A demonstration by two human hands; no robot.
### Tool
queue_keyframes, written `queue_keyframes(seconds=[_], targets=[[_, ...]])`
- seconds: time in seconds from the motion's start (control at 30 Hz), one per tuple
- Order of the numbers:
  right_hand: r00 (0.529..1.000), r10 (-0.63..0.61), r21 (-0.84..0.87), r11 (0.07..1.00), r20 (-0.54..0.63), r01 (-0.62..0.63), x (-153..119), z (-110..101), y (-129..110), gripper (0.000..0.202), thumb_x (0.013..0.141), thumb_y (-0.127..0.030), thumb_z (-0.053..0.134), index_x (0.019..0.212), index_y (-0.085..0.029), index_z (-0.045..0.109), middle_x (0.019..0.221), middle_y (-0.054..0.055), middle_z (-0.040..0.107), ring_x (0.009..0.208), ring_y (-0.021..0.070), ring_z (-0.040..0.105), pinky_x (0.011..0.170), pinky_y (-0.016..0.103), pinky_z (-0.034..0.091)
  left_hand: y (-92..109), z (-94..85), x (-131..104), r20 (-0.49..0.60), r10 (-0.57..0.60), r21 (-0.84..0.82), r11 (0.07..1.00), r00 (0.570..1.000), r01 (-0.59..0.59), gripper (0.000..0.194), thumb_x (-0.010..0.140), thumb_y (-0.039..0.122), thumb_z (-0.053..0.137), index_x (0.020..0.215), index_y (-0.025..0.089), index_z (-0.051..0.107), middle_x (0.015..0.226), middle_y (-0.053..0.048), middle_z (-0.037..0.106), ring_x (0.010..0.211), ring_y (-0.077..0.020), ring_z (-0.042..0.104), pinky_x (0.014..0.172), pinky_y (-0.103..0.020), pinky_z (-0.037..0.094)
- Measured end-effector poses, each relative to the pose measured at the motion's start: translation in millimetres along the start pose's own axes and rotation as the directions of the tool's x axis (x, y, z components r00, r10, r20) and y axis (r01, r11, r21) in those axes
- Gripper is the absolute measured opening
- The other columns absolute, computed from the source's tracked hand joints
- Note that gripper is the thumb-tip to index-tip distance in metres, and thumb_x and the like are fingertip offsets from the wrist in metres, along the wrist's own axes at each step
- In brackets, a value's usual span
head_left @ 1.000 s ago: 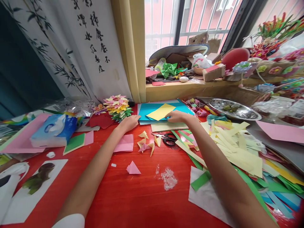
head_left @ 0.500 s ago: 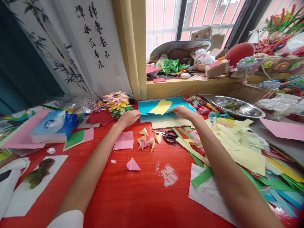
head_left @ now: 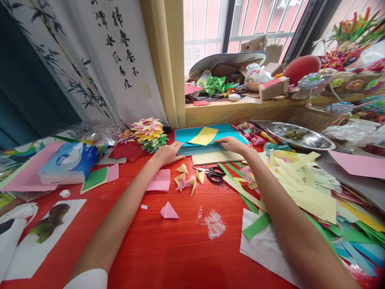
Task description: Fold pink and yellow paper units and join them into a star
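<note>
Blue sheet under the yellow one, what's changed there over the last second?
The blue sheet has shifted away or lifted at its near edge, baring more of the paler blue sheet below. The yellow sheet on it moved away too, as did the right hand. The left hand is more spread; any grip change is unclear. The scissors and pink folded piece stayed put.

Taking a pink folded triangle (head_left: 169,211) on the red tabletop (head_left: 168,253) as centre, the left hand (head_left: 167,154) is at twelve o'clock and the right hand (head_left: 232,144) between one and two, fingertips of both at the blue paper (head_left: 227,130) toward one. A yellow sheet (head_left: 203,135) lies on it. Black-handled scissors (head_left: 215,175) rest at two; a tissue pack (head_left: 67,166) sits at ten.
</note>
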State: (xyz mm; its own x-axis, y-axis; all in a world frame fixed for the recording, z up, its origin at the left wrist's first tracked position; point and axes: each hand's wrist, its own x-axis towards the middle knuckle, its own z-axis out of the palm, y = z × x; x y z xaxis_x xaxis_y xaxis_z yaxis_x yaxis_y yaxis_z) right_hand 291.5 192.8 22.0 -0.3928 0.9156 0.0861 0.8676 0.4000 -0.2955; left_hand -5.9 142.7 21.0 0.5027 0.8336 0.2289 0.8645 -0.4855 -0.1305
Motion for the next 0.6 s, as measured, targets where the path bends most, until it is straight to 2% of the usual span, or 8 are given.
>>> queue_keyframes(seconds=[0.2, 0.4, 0.6], targets=[[1.0, -0.006, -0.009, 1.0, 0.026, 0.006, 0.8, 1.8, 1.5, 0.045, 0.081, -0.017, 0.033, 0.118, -0.03, 0.055, 0.117, -0.006, 0.057, 0.102, 0.0187, 0.055, 0.086, 0.026, 0.042, 5.5, 4.0, 2.8, 0.031, -0.035, 0.077, 0.997, 0.999, 0.032, 0.04, 0.086, 0.033, 0.033, 0.124, 0.024, 0.039, 0.12, -0.009, 0.051, 0.092, -0.0239, 0.059, 0.073, -0.031, 0.044], [0.988, -0.137, 0.088, 0.986, -0.066, 0.142, 4.3, 15.8, 7.6, 0.043, 0.082, -0.016, 0.032, 0.119, -0.024, 0.054, 0.122, -0.003, 0.053, 0.113, 0.0157, 0.048, 0.096, 0.026, 0.035, 4.4, 4.5, 1.8, 0.003, 0.016, 0.102, 0.995, 1.0, -0.017, 0.048, 0.084, 0.05, 0.033, 0.126, 0.026, 0.038, 0.118, -0.009, 0.052, 0.087, -0.0247, 0.06, 0.068, -0.031, 0.044], [0.984, -0.151, 0.151, 0.975, -0.095, 0.164, 5.1, 21.1, 13.5, 0.04, 0.082, -0.019, 0.036, 0.117, -0.022, 0.056, 0.123, 0.0, 0.052, 0.115, 0.0179, 0.047, 0.099, 0.03, 0.033, 6.2, 8.2, 4.3, -0.018, -0.023, 0.123, 0.992, 1.0, 0.025, 0.041, 0.087, 0.044, 0.029, 0.125, 0.03, 0.039, 0.115, -0.008, 0.054, 0.08, -0.022, 0.061, 0.064, -0.03, 0.043]])
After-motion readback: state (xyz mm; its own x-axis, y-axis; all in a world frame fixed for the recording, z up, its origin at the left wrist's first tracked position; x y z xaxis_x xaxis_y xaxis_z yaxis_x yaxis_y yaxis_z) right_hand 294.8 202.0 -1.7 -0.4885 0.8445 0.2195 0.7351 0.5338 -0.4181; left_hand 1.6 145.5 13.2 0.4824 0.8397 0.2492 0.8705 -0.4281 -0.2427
